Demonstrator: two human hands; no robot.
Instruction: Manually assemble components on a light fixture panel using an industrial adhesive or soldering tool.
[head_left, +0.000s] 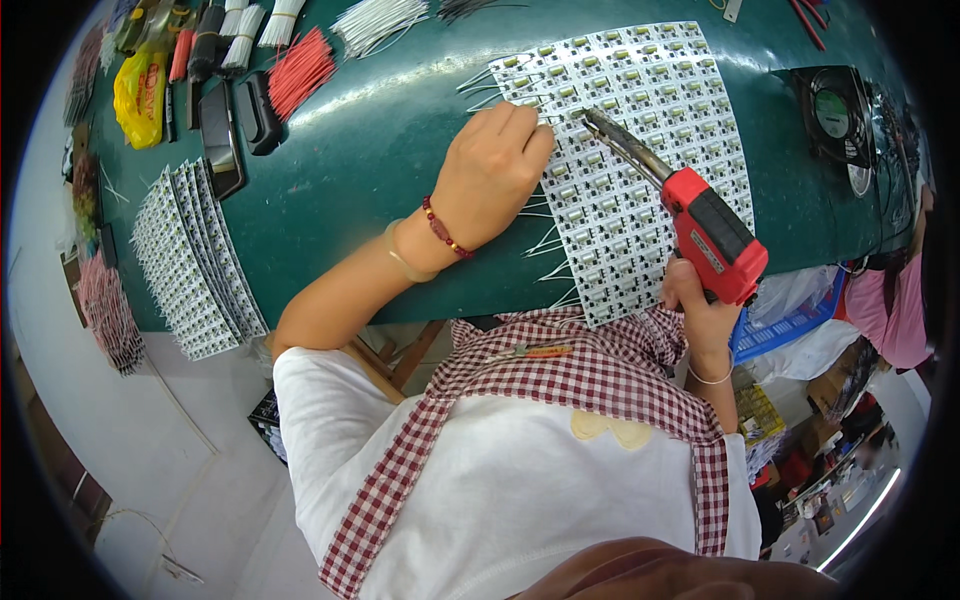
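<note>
A large white circuit board panel (640,215) with rows of small components lies on the green table in front of me. My right hand (700,305) is wrapped round the handle of a red and black soldering gun (710,235). The gun's metal tip reaches the upper left part of the panel, close to my left fingers. My left hand (495,165) is closed in a pinch over the panel's left edge; its palm side is hidden, and what it holds cannot be made out. Thin white wires (543,242) stick out from that left edge, above and below the hand.
A stack of similar panels (190,265) overhangs the table's front left edge. Bundles of red wires (300,75) and white wires (378,22) lie at the back. A phone (221,135) and a yellow bag (140,98) are at far left. A black fan-like device (832,115) stands right.
</note>
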